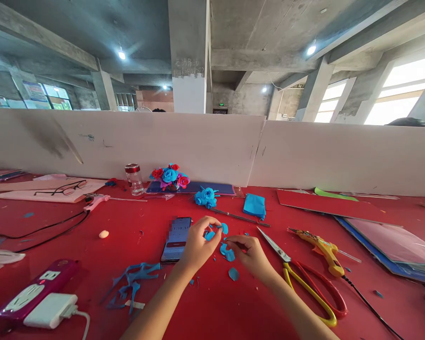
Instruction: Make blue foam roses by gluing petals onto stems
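"Between the left hand's (200, 243) fingertips?"

"A blue petal (225, 229), apparently being shaped. The right hand's (253, 257) are pinched narrow, contents unclear."

"Loose petals (229, 255) beside them?"

"Yes; the next move calls for delicacy."

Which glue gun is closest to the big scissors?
The yellow glue gun, just to the right of the scissors; the pink glue gun lies far off on the left.

L hand (202, 238) pinches thin blue petal-shaped pc (225, 228); R hand (252, 255) nearby, 4 o'clock. Scissors w/ red & yellow handles, metal blades (276, 246), 4 o'clock; blk rect. phone (177, 236), 9 o'clock.
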### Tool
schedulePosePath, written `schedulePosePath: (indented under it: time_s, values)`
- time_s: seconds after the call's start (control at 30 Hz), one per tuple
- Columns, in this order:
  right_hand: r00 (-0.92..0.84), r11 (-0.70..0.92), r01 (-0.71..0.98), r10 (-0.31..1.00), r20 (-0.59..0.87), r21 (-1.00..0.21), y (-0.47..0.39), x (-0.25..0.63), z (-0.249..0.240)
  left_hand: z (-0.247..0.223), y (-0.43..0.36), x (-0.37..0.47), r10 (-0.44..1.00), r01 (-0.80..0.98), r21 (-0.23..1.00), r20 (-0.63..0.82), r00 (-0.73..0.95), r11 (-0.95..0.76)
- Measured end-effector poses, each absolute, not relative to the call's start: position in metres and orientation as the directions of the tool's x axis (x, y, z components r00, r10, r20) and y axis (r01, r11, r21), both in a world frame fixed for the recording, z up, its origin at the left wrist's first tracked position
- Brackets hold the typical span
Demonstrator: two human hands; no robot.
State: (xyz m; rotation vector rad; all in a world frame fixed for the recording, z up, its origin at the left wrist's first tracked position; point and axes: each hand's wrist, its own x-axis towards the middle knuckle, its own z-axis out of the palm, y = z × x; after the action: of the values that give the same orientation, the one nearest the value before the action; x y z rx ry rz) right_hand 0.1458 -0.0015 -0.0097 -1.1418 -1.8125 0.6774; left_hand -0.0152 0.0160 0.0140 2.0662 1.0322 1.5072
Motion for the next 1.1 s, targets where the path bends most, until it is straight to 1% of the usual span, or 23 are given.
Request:
schedulePosePath:
  time_s: [0.13,0.27,0.43,0.6,0.7,0.83,0.97,1.1]
  values:
    - [-0.172,0.475,0.480,0.875,0.452,-0.737,-0.001,0.145,-0.010,0.011,0.017,-0.012,0.837,0.249,0.803,0.540,0.082,-0.542]
    - [-0.173,0.495,0.488,0.862,0.476,-0.719,-0.002,0.143,-0.009,0.009,0.019,-0.009,0.892,0.127,0.883,0.447,0.067,-0.452]
    - [-0.172,0.482,0.484,0.871,0.461,-0.730,-0.003,0.141,-0.011,0.008,0.021,-0.009,0.921,0.043,0.923,0.377,0.094,-0.382]
    - [-0.129,0.435,0.465,0.895,0.428,-0.771,-0.006,0.138,-0.006,0.009,0.021,-0.009,0.928,0.016,0.932,0.358,0.099,-0.361]
    - [-0.061,0.426,0.409,0.895,0.442,-0.807,-0.010,0.137,-0.001,0.011,0.018,-0.008,0.924,0.043,0.928,0.364,0.116,-0.371]
    - [0.013,0.421,0.250,0.899,0.438,-0.872,-0.012,0.138,0.001,0.013,0.013,-0.006,0.923,0.074,0.927,0.355,0.147,-0.368]
    - [0.005,0.404,0.154,0.912,0.410,-0.901,-0.011,0.139,-0.002,0.012,0.009,-0.005,0.925,0.031,0.938,0.335,0.179,-0.346]
    - [0.016,0.396,0.089,0.917,0.399,-0.914,-0.008,0.141,-0.002,0.011,0.010,-0.005,0.941,0.006,0.959,0.278,0.192,-0.284]
